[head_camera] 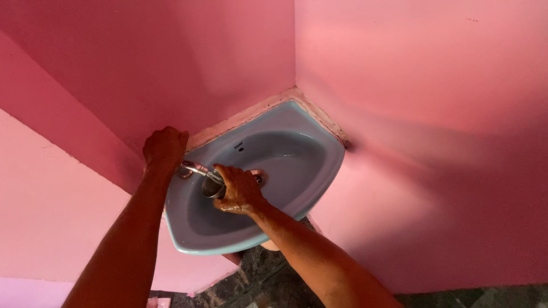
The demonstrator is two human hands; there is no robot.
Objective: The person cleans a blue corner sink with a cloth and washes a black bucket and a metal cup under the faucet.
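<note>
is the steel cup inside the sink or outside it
Inside: the right hand holds the steel cup over the sink basin, under the tap.

Both bare arms reached forward from the lower edge of the view. The left hand (165,148) was closed into a loose fist, knuckles up, at the end of a nearly straight forearm. The right hand (240,189) was curled, fingers bent downward in a grip, its wet skin shining, with the forearm angled in from the lower right.
</note>
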